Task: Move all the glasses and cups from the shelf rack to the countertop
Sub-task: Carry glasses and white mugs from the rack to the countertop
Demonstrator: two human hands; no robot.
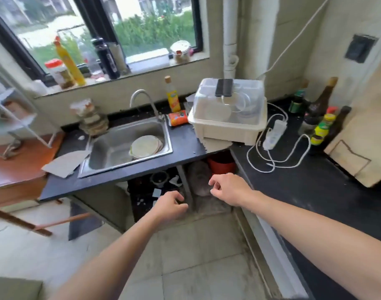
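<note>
Black countertop (185, 152) runs 9 to 3 o'clock, sink (111, 148) with plates at 10, covered dish rack (228, 118) at 1 (glassware inside blurred, cups not distinguishable). White shelf rack (18, 122) at 9. Left hand (170, 204) and right hand (228, 189) at centre, fingers loosely curled, holding nothing.

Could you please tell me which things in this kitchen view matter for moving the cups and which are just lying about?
Job:
white shelf rack
black countertop
left hand and right hand, both empty

Lying about:
plates in sink
covered dish box
phone
power strip
</note>
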